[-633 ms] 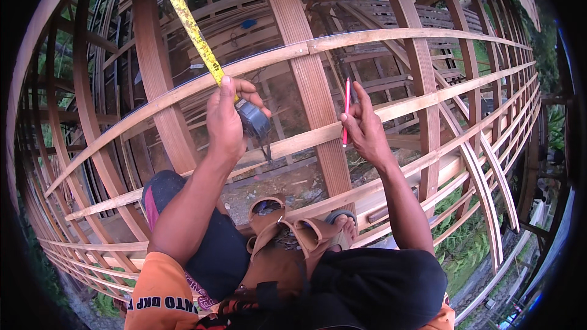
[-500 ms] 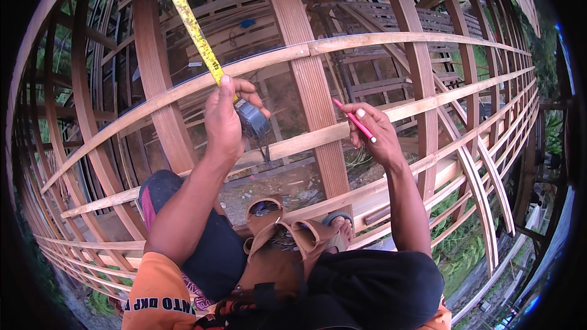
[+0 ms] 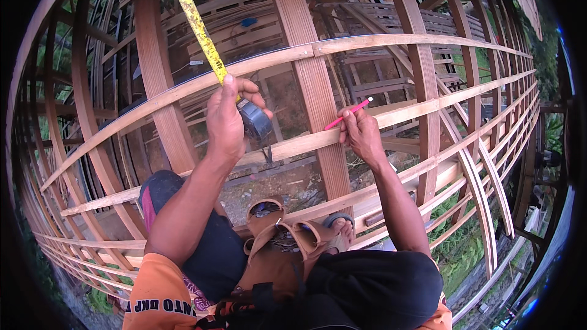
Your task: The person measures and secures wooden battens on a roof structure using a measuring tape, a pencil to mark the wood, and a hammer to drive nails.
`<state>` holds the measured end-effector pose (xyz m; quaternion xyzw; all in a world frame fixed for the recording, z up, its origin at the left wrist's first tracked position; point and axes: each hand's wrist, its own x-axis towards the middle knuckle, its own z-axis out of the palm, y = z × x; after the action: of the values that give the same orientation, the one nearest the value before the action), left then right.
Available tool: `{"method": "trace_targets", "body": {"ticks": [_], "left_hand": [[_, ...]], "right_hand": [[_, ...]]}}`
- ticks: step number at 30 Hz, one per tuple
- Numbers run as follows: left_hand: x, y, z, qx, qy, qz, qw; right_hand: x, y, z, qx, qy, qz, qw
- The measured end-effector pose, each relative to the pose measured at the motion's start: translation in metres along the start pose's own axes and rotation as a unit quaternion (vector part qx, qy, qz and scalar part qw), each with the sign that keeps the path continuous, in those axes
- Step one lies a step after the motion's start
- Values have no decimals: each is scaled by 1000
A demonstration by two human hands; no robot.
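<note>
My left hand (image 3: 227, 119) is closed around a dark tape measure (image 3: 254, 120), thumb on the worn yellow blade (image 3: 197, 24), which runs out toward the top of the view. Between the fingers of my right hand (image 3: 362, 134) is a pink marker (image 3: 347, 114). Its pink tip points down left at the batten (image 3: 293, 145) where that crosses a wide rafter (image 3: 313, 79); whether the tip touches the wood I cannot tell. Another batten (image 3: 263, 62) crosses the same rafter farther off.
Below me a brown leather tool pouch (image 3: 269, 269) with nails and small hardware hangs between my legs. My sandalled foot (image 3: 340, 226) rests on the timber frame. More rafters (image 3: 160, 67) and battens surround me, with open gaps down to stacked boards and ground.
My right hand has moved slightly left and down and turned the marker, so its tip now points down left toward the batten. The left hand and tape measure barely shift.
</note>
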<state>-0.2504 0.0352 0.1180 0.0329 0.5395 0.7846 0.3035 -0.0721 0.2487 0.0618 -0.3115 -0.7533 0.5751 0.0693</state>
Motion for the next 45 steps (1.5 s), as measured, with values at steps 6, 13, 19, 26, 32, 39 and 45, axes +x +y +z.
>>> {"method": "trace_targets", "body": {"ticks": [6, 13, 19, 26, 32, 39, 45], "left_hand": [[-13, 47, -9, 1, -4, -14, 1000], [-117, 151, -133, 179, 64, -51, 980], [-251, 117, -280, 201, 213, -145, 945], [-244, 51, -334, 135, 170, -222, 951], [-223, -39, -259, -38, 23, -211, 976], [-229, -81, -237, -73, 44, -202, 976], [-215, -86, -222, -114, 45, -185, 975]], "right_hand": [[0, -9, -30, -136, 95, -114, 979], [-55, -18, 55, -288, -150, -323, 889], [-57, 25, 79, -394, -176, -329, 840], [-53, 26, 79, -437, -163, -330, 821], [-56, 24, 75, -470, -173, -295, 813], [-56, 31, 76, -499, -147, -324, 790], [-58, 18, 77, -502, -156, -299, 797]]}}
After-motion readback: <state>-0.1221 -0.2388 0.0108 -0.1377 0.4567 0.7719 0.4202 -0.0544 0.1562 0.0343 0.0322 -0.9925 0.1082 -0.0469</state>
